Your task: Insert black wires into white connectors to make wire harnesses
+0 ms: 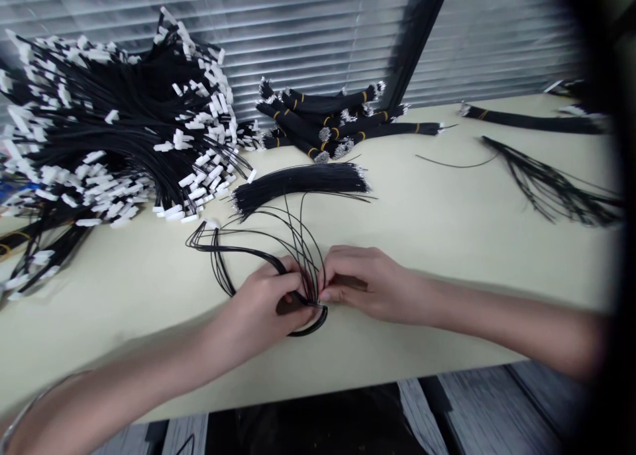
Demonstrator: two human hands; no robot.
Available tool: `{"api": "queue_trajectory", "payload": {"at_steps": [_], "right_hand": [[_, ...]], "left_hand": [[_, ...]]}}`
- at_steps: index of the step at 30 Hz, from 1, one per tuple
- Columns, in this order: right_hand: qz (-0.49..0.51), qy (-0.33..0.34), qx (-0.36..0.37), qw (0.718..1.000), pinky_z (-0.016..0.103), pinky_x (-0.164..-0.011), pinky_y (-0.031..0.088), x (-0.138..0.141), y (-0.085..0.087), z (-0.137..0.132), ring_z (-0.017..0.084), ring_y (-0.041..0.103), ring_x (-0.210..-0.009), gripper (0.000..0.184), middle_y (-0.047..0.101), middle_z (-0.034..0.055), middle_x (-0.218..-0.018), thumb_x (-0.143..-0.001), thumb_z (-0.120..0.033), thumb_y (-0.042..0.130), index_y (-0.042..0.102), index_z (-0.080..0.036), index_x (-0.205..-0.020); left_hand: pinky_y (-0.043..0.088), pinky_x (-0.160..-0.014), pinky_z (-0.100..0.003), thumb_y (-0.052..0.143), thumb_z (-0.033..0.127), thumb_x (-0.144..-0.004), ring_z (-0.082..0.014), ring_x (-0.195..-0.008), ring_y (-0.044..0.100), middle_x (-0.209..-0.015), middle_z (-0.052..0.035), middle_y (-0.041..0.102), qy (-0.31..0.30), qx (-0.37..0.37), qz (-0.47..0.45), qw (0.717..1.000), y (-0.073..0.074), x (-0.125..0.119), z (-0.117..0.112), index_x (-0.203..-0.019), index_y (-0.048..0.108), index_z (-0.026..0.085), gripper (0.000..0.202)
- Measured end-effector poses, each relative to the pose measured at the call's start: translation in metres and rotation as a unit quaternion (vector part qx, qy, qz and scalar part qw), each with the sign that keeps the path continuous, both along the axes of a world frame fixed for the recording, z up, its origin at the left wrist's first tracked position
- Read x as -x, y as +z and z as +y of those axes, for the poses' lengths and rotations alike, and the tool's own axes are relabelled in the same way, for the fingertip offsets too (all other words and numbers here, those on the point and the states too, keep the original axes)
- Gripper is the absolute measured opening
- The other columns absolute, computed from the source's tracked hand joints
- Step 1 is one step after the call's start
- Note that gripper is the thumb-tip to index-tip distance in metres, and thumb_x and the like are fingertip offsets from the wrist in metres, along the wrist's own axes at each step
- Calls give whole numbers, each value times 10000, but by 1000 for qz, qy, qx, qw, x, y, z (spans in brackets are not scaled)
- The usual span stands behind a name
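Observation:
My left hand (271, 303) is closed around a looped bundle of thin black wires (248, 248) just above the table. A small white connector (212, 224) sits at the bundle's far left end. Thumb and fingers of my right hand (355, 279) are pinched together on a thin black wire at the bundle's near end, right beside the left fingertips. What lies exactly between the fingertips is partly hidden. Several loose wires arc up and away from both hands. Beyond them lies a loose stack of cut black wires (301, 183) with silvery tips.
A large heap of black cables with white connectors (124, 130) fills the back left. Tied black wire bundles (328, 120) lie near the window blinds (298, 31). Another tied bundle (534, 120) and some loose wires (546, 177) rest on the right of the table (422, 355).

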State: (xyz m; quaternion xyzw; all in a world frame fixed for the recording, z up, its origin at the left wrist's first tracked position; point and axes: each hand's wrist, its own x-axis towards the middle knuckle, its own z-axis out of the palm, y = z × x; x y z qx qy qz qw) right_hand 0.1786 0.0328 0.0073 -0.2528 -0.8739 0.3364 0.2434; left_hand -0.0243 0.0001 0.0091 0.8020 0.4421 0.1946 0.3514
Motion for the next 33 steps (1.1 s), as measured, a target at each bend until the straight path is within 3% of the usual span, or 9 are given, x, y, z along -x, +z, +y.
{"api": "queue_trajectory", "payload": {"at_steps": [8,19,33], "right_hand": [[24,30,-94,995,262,-705,440,3,-4,-1,137,535,-708,110,596,16,-713,-875,-145,555,565,-160,-767],[-6,3,-35,999,253,-671,446,3,-2,-4,147,537,-742,113,588,30,-741,-881,-131,519,577,-156,-788],[28,48,-112,992,275,-752,423,2,-8,-3,134,501,-748,137,592,22,-747,-898,-88,465,551,-159,-819]], "left_hand": [[458,-590,-207,588,166,-808,-128,-740,519,-855,-7,541,0,-3,-20,1000,-3,1,-2,-741,588,189,71],[468,-584,-211,586,163,-806,-130,-726,528,-847,-12,540,2,-1,-6,1000,0,0,-1,-777,615,185,47],[453,-631,-234,584,152,-811,-146,-777,542,-874,-13,591,-1,-30,-6,1000,-3,0,-1,-787,620,190,59]]}}
